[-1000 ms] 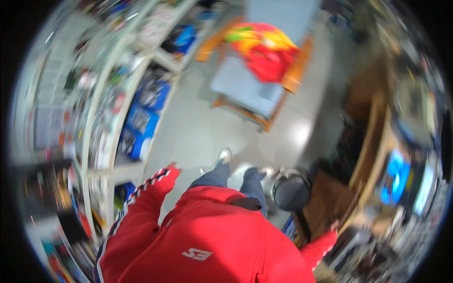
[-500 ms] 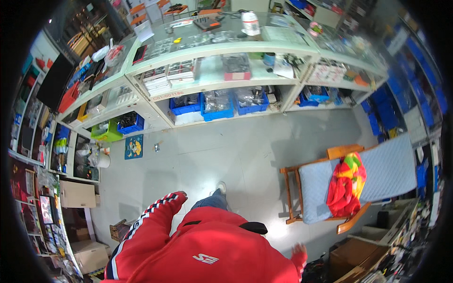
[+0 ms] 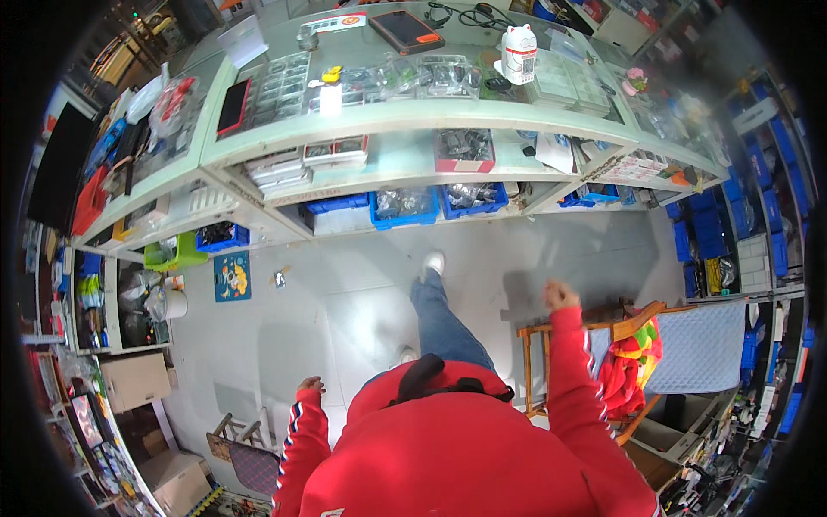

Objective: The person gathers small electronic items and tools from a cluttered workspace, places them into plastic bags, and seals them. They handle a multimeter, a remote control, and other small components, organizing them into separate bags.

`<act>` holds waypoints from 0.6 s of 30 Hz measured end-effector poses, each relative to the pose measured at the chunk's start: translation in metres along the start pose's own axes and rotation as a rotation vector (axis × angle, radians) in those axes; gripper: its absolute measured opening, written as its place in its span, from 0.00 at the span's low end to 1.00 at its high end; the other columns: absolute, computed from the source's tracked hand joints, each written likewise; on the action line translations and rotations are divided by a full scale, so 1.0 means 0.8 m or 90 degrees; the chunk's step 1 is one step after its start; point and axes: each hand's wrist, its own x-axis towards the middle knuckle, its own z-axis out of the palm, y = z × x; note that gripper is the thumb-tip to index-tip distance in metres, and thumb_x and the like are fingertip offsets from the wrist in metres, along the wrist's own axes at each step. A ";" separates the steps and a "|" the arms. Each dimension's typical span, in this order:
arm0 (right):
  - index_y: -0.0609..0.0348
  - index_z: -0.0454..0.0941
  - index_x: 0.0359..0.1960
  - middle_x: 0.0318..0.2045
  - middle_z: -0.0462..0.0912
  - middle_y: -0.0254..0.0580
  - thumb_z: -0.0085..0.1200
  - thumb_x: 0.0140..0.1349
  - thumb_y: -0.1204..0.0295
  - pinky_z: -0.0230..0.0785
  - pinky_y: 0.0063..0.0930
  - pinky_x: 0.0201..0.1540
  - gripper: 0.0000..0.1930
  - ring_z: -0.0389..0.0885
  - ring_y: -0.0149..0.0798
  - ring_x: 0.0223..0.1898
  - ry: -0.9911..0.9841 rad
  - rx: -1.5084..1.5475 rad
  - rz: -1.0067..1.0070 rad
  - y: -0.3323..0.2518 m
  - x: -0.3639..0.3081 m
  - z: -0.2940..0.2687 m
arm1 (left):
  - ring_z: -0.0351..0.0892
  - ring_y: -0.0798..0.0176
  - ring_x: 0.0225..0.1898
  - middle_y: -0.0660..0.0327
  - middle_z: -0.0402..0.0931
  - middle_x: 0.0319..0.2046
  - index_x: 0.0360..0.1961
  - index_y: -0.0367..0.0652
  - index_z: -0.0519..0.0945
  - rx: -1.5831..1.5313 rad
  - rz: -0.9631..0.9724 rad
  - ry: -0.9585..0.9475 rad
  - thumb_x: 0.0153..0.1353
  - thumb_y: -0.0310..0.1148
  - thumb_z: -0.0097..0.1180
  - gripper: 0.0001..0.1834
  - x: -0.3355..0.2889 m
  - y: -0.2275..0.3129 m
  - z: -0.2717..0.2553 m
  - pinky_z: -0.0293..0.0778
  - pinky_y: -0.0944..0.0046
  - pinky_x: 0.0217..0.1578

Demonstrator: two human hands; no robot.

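Observation:
My left hand (image 3: 312, 385) hangs low beside my body in a red sleeve, its fingers loosely apart, and I see nothing in it. My right hand (image 3: 562, 295) is held forward over the floor, near the wooden frame of a lounge chair (image 3: 693, 345). Its fingers are curled in, with no object showing. Neither hand touches anything. In front of me stands a long glass-topped counter (image 3: 413, 119). On it are a white cat-shaped figure (image 3: 517, 56), a dark tablet in an orange-trimmed case (image 3: 405, 31) and a phone with a red edge (image 3: 233, 107).
Blue bins (image 3: 405, 205) and a green bin (image 3: 177, 251) sit under the counter. A small mat (image 3: 233, 277) lies on the grey floor (image 3: 362, 284). A red and yellow blanket (image 3: 627, 375) rests on the lounge chair. A stool with a checked seat (image 3: 250, 465) stands at lower left.
I have stepped toward the counter, which looks larger and nearer. My right hand has swung forward and up; my left hand has dropped back. One foot is now ahead.

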 end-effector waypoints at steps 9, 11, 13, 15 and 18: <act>0.54 0.68 0.44 0.45 0.66 0.45 0.46 0.46 0.77 0.65 0.26 0.39 0.19 0.68 0.42 0.43 -0.030 -0.028 -0.522 -0.343 0.334 0.096 | 0.71 0.69 0.33 0.59 0.72 0.33 0.40 0.36 0.70 -0.159 0.432 -0.008 0.55 0.28 0.45 0.12 0.005 0.450 0.097 0.68 0.73 0.35; 0.50 0.69 0.43 0.46 0.65 0.43 0.49 0.46 0.72 0.64 0.31 0.42 0.19 0.67 0.43 0.44 0.002 -0.186 -0.441 -0.363 0.371 0.124 | 0.70 0.68 0.34 0.59 0.71 0.34 0.40 0.36 0.70 -0.015 0.519 0.020 0.53 0.24 0.44 0.12 0.000 0.558 0.134 0.67 0.72 0.37; 0.46 0.70 0.42 0.46 0.65 0.41 0.52 0.45 0.68 0.63 0.34 0.42 0.19 0.66 0.44 0.43 0.030 -0.355 -0.429 -0.366 0.383 0.144 | 0.71 0.62 0.36 0.56 0.70 0.34 0.40 0.37 0.70 0.066 0.632 0.054 0.50 0.22 0.45 0.14 0.001 0.644 0.173 0.65 0.70 0.39; 0.43 0.72 0.37 0.47 0.64 0.37 0.55 0.41 0.66 0.63 0.35 0.40 0.17 0.64 0.45 0.43 0.036 -0.439 -0.388 -0.366 0.388 0.157 | 0.65 0.52 0.44 0.51 0.65 0.42 0.45 0.40 0.68 0.259 0.753 0.099 0.47 0.26 0.49 0.20 0.011 0.713 0.203 0.60 0.62 0.46; 0.46 0.72 0.31 0.48 0.63 0.38 0.55 0.40 0.70 0.63 0.35 0.40 0.12 0.63 0.45 0.44 0.025 -0.375 -0.498 -0.367 0.394 0.164 | 0.57 0.47 0.50 0.48 0.55 0.50 0.49 0.42 0.64 0.322 0.817 0.095 0.46 0.30 0.51 0.25 0.036 0.776 0.248 0.54 0.57 0.50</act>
